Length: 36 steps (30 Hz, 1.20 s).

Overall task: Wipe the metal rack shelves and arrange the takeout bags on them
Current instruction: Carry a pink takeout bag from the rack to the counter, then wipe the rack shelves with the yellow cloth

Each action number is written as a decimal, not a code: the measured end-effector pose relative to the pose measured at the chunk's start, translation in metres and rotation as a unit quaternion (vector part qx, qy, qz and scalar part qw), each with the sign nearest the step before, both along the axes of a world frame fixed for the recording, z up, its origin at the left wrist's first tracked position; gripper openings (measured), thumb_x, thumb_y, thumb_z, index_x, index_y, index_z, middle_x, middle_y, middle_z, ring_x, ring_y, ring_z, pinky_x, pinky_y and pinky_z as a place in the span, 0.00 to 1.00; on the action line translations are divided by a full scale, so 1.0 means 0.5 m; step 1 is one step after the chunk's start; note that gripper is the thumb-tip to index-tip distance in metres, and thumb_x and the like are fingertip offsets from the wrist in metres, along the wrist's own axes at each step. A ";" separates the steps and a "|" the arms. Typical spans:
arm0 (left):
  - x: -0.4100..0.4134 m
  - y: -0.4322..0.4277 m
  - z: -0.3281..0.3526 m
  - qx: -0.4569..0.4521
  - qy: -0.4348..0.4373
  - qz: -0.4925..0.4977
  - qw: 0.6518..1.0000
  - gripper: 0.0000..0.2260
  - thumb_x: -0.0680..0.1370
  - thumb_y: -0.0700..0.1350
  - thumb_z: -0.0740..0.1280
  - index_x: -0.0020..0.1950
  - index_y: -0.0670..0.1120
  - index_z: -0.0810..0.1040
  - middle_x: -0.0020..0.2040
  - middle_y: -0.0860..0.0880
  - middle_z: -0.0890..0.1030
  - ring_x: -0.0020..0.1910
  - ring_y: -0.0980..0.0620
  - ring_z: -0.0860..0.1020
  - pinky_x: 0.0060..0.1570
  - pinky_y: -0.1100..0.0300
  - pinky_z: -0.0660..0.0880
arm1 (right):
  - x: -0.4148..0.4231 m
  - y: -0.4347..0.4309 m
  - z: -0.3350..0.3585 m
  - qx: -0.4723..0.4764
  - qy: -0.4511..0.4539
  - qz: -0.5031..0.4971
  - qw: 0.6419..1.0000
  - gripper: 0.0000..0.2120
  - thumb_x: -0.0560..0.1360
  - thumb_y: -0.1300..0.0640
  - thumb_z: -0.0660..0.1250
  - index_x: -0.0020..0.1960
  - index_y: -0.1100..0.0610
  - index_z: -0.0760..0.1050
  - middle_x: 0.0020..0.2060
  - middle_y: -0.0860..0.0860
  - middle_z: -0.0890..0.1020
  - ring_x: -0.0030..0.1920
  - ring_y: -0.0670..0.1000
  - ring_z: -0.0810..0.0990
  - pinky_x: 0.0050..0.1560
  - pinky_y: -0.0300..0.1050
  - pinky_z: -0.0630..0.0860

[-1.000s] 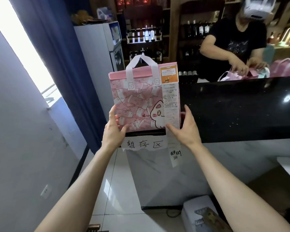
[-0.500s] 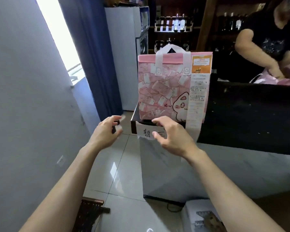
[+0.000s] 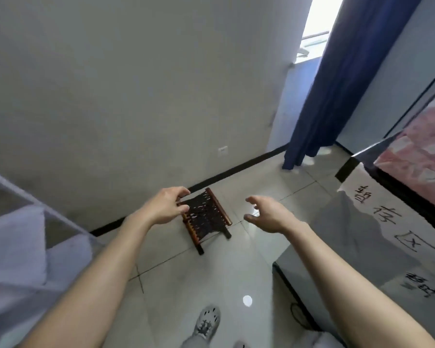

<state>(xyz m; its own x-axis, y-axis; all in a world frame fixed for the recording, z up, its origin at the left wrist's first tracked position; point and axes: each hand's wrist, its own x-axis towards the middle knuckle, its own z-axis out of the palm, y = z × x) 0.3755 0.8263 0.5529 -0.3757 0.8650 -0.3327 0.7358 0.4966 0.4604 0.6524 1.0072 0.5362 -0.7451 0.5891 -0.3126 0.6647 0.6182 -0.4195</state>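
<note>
A pink takeout bag [image 3: 421, 149] stands on the black counter top [image 3: 407, 194] at the far right, only partly in view. The white metal rack [image 3: 23, 209] shows at the left edge, with a pale lilac bag [image 3: 13, 247] on one shelf. My left hand [image 3: 165, 208] and my right hand [image 3: 269, 213] both hover over the floor with loosely curled fingers and hold nothing.
A small wooden stool with a woven seat [image 3: 206, 217] sits on the tiled floor near the wall. A dark blue curtain [image 3: 337, 84] hangs by the window. A paper sign with handwriting [image 3: 387, 217] is stuck to the counter front. My shoe [image 3: 207, 320] is below.
Both hands have let go of the pink bag, which stays on the counter. My view has swung left and down towards the floor, and the rack has come into view.
</note>
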 end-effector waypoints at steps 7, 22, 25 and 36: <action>-0.077 -0.302 -0.016 -0.020 0.011 0.193 0.981 0.22 0.82 0.50 0.74 0.76 0.51 0.77 0.70 0.50 0.81 0.66 0.52 0.80 0.68 0.54 0.77 | -0.290 -0.121 -0.034 -0.037 0.007 0.194 0.980 0.32 0.80 0.43 0.70 0.79 0.53 0.68 0.72 0.54 0.78 0.69 0.56 0.78 0.68 0.52 0.77; -0.226 -0.714 -0.013 0.036 0.015 0.476 0.878 0.20 0.82 0.50 0.75 0.73 0.51 0.79 0.67 0.52 0.82 0.60 0.52 0.82 0.63 0.52 0.80 | -0.818 -0.460 0.026 -0.018 0.041 0.481 0.875 0.26 0.81 0.45 0.69 0.76 0.53 0.71 0.68 0.54 0.80 0.66 0.58 0.80 0.65 0.55 0.77; -0.259 -0.755 0.005 0.050 0.026 0.508 0.859 0.20 0.82 0.50 0.75 0.74 0.52 0.79 0.67 0.53 0.82 0.61 0.54 0.81 0.65 0.51 0.80 | -0.896 -0.507 0.047 -0.013 0.060 0.507 0.860 0.30 0.82 0.43 0.68 0.80 0.53 0.67 0.68 0.54 0.80 0.66 0.56 0.80 0.65 0.54 0.77; -0.342 -0.796 0.097 0.201 0.186 0.705 0.654 0.33 0.81 0.56 0.75 0.82 0.51 0.66 0.64 0.50 0.81 0.61 0.47 0.82 0.61 0.43 0.81 | -1.168 -0.626 0.128 -0.060 0.203 0.615 0.760 0.25 0.84 0.44 0.64 0.79 0.49 0.69 0.76 0.49 0.74 0.72 0.54 0.75 0.71 0.52 0.74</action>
<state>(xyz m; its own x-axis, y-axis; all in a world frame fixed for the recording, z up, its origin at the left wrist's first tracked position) 0.2046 0.4283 0.6012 -0.8846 -0.4392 0.1570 -0.2245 0.6961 0.6819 0.0686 0.6941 0.6002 -0.7582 -0.6454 0.0926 -0.5836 0.6084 -0.5378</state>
